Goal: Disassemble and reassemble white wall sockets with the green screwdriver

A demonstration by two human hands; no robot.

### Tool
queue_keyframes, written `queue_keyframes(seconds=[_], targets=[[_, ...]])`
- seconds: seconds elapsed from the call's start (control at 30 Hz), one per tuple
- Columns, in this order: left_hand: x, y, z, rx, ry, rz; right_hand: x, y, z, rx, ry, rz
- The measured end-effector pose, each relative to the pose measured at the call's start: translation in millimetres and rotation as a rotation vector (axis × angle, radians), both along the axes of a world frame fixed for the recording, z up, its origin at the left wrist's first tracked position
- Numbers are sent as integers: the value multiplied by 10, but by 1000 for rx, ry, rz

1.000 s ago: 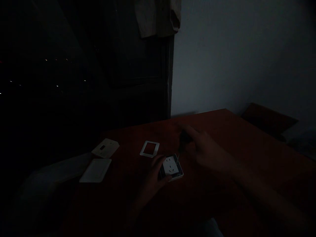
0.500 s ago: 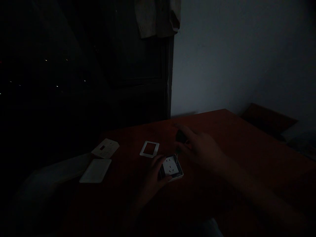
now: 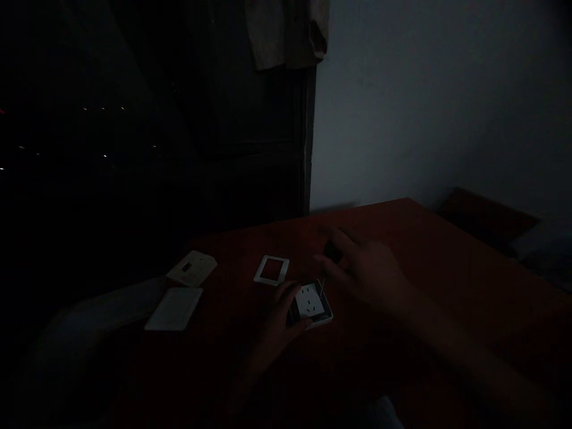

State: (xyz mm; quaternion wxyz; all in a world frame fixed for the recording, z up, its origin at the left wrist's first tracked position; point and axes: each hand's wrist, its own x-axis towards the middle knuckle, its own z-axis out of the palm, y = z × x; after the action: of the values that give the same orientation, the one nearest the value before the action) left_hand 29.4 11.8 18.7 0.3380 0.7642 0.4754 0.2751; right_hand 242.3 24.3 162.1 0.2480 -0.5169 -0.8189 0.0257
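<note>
A wall socket (image 3: 309,301) with a white face and a dark surround lies on the reddish table (image 3: 384,223). My left hand (image 3: 281,319) grips its left side, thumb along the near edge and fingers at the far edge. Over its right side, my right hand (image 3: 366,268) is closed around the dark handle of a screwdriver (image 3: 332,252). The thin metal shaft slants down to the socket's right edge; dim light hides exactly where the tip sits. A white rectangular frame (image 3: 271,270) lies flat just beyond my left hand.
On the table's left side lie a pale box-like piece (image 3: 193,269) with a dark slot and a white flat plate (image 3: 174,308). Behind the table stand a pale wall (image 3: 424,107) and a dark window with small lights. Cloth (image 3: 286,36) hangs at the top.
The fingers of my right hand have shifted slightly around the screwdriver handle, and its shaft leans a little differently. My left hand and the socket keep their places.
</note>
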Motion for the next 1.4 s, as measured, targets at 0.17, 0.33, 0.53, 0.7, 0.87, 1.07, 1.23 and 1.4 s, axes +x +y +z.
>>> queue_keyframes(seconds=[0.17, 0.33, 0.53, 0.7, 0.87, 1.07, 1.23, 1.4], targets=[[-21, 6, -55, 15, -9, -8, 23, 30, -23, -85, 133, 157], [-19, 1, -58, 11, 2, 2, 16, 48, -50, 9, -24, -70], [-18, -9, 13, 15, 5, -23, 14, 38, -32, -60, 115, 173], [-24, 1, -34, -3, 2, -5, -22, 58, -43, 38, -56, -53], [-24, 0, -30, 17, 6, -13, 4, 34, -26, -60, 131, 216], [-16, -14, -1, 28, 10, 9, -52, 37, -29, 60, -125, -110], [-11, -1, -7, 2, -16, -17, -14, 42, -37, -36, 77, 153], [-26, -1, -47, 8, 2, 0, -21, 66, -49, -3, -94, -78]])
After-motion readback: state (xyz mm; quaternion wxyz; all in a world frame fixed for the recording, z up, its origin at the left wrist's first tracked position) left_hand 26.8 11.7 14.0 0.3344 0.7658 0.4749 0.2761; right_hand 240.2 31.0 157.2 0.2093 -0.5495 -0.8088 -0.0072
